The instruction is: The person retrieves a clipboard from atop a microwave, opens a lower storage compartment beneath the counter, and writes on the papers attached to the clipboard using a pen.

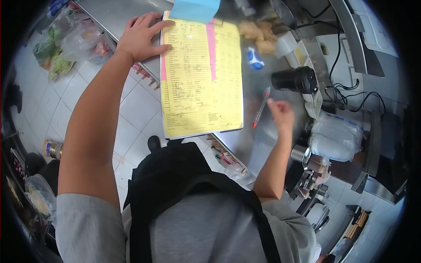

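My left hand [141, 38] lies open with spread fingers on the left edge of a stack of yellow form sheets [199, 83]. The sheets carry printed lines and handwriting, with pink paper showing between them, and sit on a clipboard at the counter's front edge. A pen [260, 108] with red ends rests on the steel counter to the right of the sheets. Just right of the pen is my right hand [283, 115], its fingers loosely bent, slightly blurred and holding nothing that I can see.
Behind the pen stand a black lidded cup [293, 80], a blue and white object [255, 59] and ginger roots [258, 34]. A blue sheet [195, 9] covers the clipboard's top. Bagged vegetables [66, 41] are at left; wrapped plastic packs [335, 136] are at right.
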Action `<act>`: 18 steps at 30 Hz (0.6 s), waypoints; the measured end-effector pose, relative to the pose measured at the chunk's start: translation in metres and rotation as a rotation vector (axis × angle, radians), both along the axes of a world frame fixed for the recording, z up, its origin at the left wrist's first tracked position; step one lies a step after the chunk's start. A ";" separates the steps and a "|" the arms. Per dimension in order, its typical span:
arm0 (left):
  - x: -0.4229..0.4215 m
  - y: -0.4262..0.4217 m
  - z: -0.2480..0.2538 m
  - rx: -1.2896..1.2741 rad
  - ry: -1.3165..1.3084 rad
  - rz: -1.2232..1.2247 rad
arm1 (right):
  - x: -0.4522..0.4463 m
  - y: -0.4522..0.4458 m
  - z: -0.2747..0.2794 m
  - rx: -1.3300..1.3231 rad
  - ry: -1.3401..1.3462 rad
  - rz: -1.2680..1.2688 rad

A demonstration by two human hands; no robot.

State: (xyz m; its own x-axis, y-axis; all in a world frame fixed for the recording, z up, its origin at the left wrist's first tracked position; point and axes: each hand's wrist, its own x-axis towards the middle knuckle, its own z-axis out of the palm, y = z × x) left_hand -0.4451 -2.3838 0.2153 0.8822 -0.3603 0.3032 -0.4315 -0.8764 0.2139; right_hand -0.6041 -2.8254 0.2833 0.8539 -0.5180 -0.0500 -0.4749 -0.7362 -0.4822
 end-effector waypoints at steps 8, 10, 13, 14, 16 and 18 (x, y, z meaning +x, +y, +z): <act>0.001 0.004 0.000 -0.064 -0.025 -0.036 | 0.007 0.034 0.007 1.295 -0.162 0.227; 0.000 0.002 0.000 -0.062 -0.019 -0.031 | 0.046 0.073 0.011 1.521 -0.305 0.403; -0.001 0.002 0.000 -0.062 -0.023 -0.014 | 0.122 0.134 -0.015 1.519 -0.419 0.376; -0.001 0.002 0.000 -0.064 -0.021 -0.013 | 0.145 0.155 -0.022 1.521 -0.412 0.379; -0.001 0.002 0.002 -0.069 -0.011 -0.010 | 0.177 0.196 -0.032 1.543 -0.422 0.484; 0.000 0.002 0.002 -0.073 -0.009 -0.008 | 0.192 0.225 -0.036 1.448 -0.482 0.570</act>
State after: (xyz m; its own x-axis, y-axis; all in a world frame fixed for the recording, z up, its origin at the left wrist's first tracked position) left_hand -0.4455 -2.3823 0.2169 0.8767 -0.3437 0.3365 -0.4402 -0.8552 0.2736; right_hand -0.4123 -2.6006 0.2476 0.9876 0.0927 0.1265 0.0761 0.4218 -0.9035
